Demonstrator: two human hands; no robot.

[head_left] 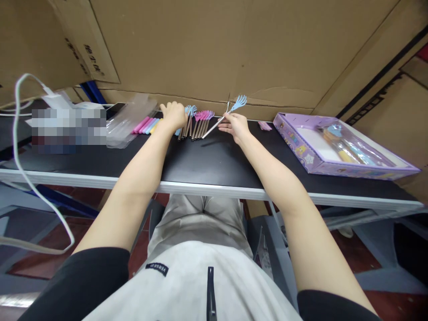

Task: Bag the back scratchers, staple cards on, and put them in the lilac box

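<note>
Pale shirt (180,287) is nearest, and left of the purple box (294,148) the right hand (236,127) pinches a blue back scratcher (239,103), the left hand (174,115), grip I can't tell, is by more scratchers (199,117), and handling one seems the step, calling for gentle fingers next.

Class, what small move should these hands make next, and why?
Perhaps lower the right hand, laying its metal stick with light-blue, hand-shaped head on the black tabletop, beside the row of metal sticks with coloured heads: that row lies side by side, whereas the held stick slants, raised, its lower end near the row's right end.
</note>
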